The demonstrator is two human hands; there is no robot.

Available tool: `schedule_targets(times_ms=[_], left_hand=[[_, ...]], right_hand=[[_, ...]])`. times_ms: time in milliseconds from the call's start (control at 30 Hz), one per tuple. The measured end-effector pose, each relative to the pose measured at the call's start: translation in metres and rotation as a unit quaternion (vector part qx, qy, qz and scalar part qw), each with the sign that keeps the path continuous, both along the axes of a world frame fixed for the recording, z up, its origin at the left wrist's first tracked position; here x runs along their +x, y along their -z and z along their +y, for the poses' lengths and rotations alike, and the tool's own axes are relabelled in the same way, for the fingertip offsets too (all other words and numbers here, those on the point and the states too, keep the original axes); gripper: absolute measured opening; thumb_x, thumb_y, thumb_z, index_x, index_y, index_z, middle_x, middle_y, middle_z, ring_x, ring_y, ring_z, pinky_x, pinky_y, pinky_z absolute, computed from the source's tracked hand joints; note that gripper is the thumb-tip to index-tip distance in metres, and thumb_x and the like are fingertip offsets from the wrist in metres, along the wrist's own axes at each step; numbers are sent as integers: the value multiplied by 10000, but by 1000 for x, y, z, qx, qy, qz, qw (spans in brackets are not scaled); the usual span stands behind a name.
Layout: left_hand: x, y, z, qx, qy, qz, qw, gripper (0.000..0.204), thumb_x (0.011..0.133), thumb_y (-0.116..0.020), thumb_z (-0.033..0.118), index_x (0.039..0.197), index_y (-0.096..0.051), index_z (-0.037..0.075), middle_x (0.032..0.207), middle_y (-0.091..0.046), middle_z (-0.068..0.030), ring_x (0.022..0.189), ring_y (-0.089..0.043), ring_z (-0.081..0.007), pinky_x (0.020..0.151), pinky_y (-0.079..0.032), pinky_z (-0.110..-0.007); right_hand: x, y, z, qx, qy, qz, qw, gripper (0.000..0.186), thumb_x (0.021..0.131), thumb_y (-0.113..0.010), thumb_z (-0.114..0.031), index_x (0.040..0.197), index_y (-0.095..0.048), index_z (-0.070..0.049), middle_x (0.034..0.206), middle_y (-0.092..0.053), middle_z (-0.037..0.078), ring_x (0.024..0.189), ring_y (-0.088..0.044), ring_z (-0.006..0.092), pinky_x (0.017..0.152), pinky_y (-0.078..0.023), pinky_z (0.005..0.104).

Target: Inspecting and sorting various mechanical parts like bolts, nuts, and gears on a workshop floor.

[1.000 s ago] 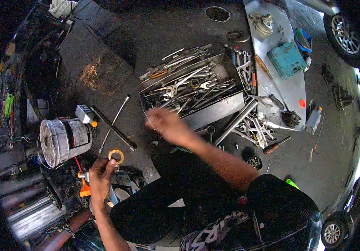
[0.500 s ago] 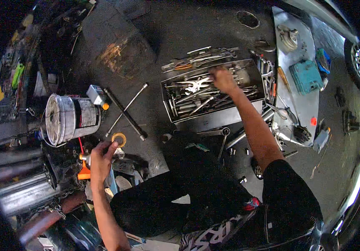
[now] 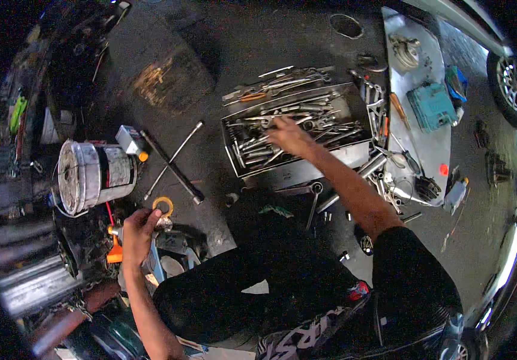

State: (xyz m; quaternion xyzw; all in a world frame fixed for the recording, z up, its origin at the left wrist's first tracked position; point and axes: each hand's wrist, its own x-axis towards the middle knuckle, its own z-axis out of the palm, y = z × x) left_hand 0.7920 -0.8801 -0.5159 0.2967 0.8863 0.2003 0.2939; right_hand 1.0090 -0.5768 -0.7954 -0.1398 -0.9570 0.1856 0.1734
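Observation:
My right hand (image 3: 292, 139) reaches down over the metal toolbox (image 3: 307, 170), with its fingers stretched among loose wrenches (image 3: 324, 111) and other steel tools. No tool shows lifted in it. At the left, my left hand (image 3: 138, 233) is closed, thumb and fingers drawn together next to a yellow ring (image 3: 162, 207). Whether anything is in that grip is hidden. An orange tool (image 3: 115, 249) with a pale head lies just left of this hand. More hand tools, one with orange handles (image 3: 253, 96), lie along the toolbox's far side.
A dirty white bucket (image 3: 93, 178), a white bottle with an orange cap (image 3: 130, 141) and a cross-shaped lug wrench (image 3: 171, 165) stand or lie at left. Right of the toolbox, a metal sheet (image 3: 411, 84) bears a teal case (image 3: 431, 107) and a screwdriver (image 3: 399, 108). A car wheel (image 3: 513, 84) is far right.
My right hand has moved left and nearer within the toolbox. My left hand keeps its place beside the yellow ring. The whole view has shifted slightly.

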Motion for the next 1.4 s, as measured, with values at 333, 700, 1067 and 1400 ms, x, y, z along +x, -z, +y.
schedule_targets(times_ms=[333, 700, 1067, 1400], left_hand=[[-3, 2, -10, -22, 13, 42, 999, 351, 873, -623, 276, 845, -606, -74, 674, -556, -64, 643, -453, -108, 590, -375, -278], [-5, -4, -2, -28, 0, 14, 1000, 349, 864, -630, 280, 861, -612, -68, 671, -548, -52, 648, -440, -104, 588, -379, -284], [-2, -5, -2, -34, 12, 1, 999, 341, 869, -623, 272, 913, -621, -66, 722, -597, -81, 688, -493, -119, 639, -412, -290], [-2, -7, 5, -48, -19, -1, 999, 306, 865, -632, 251, 828, -600, -50, 656, -512, -33, 634, -418, -99, 567, -354, -276]], right_hand=[[56, 106, 176, -106, 593, -47, 797, 236, 788, -595, -197, 967, -617, -45, 954, -631, 167, 809, -614, 310, 722, -473, 392], [24, 56, 133, -543, 505, 437, 508, 401, 800, -634, -254, 1126, -501, -62, 1067, -546, 92, 885, -552, 190, 716, -493, 371], [-24, 86, 80, -379, 589, 369, 611, 512, 832, -652, -171, 1212, -347, -15, 1248, -445, 183, 1065, -493, 275, 820, -476, 387], [-7, 16, 51, -222, 529, 140, 807, 567, 796, -594, -144, 1261, -333, 49, 1025, -575, 310, 988, -552, 453, 853, -437, 464]])
